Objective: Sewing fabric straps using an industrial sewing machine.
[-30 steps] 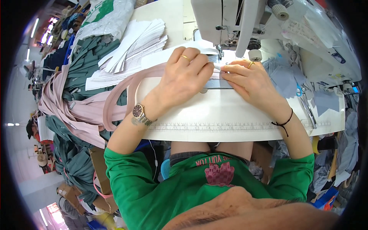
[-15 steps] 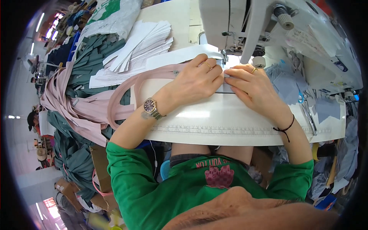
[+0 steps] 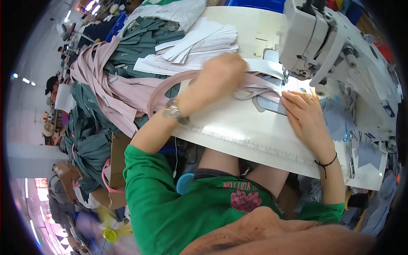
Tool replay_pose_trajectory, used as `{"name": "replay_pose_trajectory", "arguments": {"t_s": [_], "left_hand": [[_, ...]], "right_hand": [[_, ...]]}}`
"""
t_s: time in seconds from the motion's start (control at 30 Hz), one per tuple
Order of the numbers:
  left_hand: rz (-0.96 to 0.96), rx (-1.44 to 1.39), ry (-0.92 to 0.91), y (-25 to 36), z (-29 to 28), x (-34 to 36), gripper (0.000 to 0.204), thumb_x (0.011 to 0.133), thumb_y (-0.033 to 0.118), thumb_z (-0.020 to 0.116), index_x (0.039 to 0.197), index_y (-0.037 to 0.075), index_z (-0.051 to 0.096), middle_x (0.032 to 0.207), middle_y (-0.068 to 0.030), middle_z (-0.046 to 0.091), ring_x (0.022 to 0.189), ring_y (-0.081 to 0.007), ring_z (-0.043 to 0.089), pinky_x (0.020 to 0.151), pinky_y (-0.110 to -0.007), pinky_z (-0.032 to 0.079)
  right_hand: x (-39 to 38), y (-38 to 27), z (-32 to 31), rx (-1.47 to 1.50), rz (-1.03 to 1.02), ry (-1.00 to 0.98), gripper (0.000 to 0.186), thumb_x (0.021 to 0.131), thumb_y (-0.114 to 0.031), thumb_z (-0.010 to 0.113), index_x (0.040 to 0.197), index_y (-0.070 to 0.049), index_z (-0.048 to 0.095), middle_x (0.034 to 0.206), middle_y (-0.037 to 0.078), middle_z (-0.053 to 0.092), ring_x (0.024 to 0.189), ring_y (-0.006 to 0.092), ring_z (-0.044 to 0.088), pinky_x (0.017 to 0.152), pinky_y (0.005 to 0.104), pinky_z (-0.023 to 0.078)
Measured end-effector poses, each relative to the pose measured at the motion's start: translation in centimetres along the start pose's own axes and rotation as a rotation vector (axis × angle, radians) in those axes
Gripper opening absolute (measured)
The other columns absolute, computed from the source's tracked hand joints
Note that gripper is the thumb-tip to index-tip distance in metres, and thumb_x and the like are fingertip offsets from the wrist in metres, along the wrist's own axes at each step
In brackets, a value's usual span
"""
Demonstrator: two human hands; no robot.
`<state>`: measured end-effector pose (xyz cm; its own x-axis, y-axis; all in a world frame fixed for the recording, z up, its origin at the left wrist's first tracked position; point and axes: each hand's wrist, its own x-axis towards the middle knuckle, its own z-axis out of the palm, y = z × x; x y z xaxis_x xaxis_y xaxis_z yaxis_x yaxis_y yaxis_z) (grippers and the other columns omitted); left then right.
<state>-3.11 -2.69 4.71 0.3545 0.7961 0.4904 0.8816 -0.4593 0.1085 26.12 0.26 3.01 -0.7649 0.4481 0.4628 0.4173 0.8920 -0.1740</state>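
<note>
One pink zipper tape (image 3: 257, 81) lies on the table (image 3: 229, 123) left of the sewing machine (image 3: 304, 38), reaching its needle area. The left hand (image 3: 223, 75) is over it, left of the machine; its fingers are curled but blurred, so I cannot tell whether they pinch anything. The right hand (image 3: 302, 108) is just in front of the machine's needle, fingers stretched and pressed together beside the tape; its thumb's grip is hidden. The tape looks light, soft and limp, likely to twist; both edges beside the machine's needle seem the best hold. A white strip (image 3: 263, 66) lies left of the machine.
</note>
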Motion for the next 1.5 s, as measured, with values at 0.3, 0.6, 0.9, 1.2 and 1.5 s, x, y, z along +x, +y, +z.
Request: {"name": "replay_pose_trajectory", "arguments": {"t_s": [0.3,0.6,0.9,1.2,1.5], "left_hand": [[-0.402,-0.093,-0.33,-4.1,-1.3,-0.2,0.023,0.084,0.013,0.071,0.106,0.004,0.069,0.098,-0.0145,0.067,0.094,-0.0339,0.065,0.083,-0.042,0.053],[-0.312,-0.016,-0.275,-4.5,-1.0,0.0,0.031,0.082,0.013,0.073,0.112,0.006,0.069,0.102,-0.0121,0.067,0.103,-0.0312,0.062,0.089,-0.04,0.051],[-0.226,-0.142,-0.136,4.5,-2.8,1.4,0.029,0.084,0.007,0.062,0.111,0.004,0.07,0.088,-0.0192,0.069,0.083,-0.0362,0.066,0.077,-0.045,0.052],[0.141,0.172,0.165,5.8,1.1,2.6,0.008,0.078,0.013,0.063,0.079,0.006,0.064,0.076,-0.01,0.061,0.076,-0.0294,0.06,0.068,-0.04,0.049],[0.361,0.156,0.006,4.6,4.3,1.0,0.029,0.076,0.013,0.068,0.104,0.011,0.068,0.097,-0.0039,0.061,0.106,-0.0267,0.056,0.1,-0.051,0.041]], "right_hand": [[-0.2,0.2,0.3,-0.012,0.022,-0.036,0.025,0.087,-0.009,0.065,0.112,-0.005,0.069,0.122,0.002,0.063,0.116,0.0206,0.057,0.102,0.048,0.04],[-0.5,0.3,0.7,0.026,0.022,-0.005,0.024,0.088,-0.009,0.065,0.112,-0.006,0.069,0.121,0.004,0.063,0.114,0.0231,0.058,0.105,0.0533,0.039],[-0.5,0.8,1.0,0.036,0.015,-0.064,0.029,0.089,-0.008,0.064,0.117,-0.004,0.068,0.128,0.005,0.063,0.117,0.0233,0.056,0.095,0.0421,0.041],[-0.5,0.7,1.5,0.047,0.033,0.004,0.023,0.088,-0.012,0.066,0.111,-0.009,0.071,0.119,0.003,0.064,0.115,0.0215,0.059,0.106,0.0592,0.04],[-0.6,0.3,1.2,0.006,0.054,0.004,0.017,0.087,-0.012,0.067,0.102,-0.008,0.07,0.119,0.004,0.059,0.111,0.0232,0.059,0.106,0.0622,0.038]]}}
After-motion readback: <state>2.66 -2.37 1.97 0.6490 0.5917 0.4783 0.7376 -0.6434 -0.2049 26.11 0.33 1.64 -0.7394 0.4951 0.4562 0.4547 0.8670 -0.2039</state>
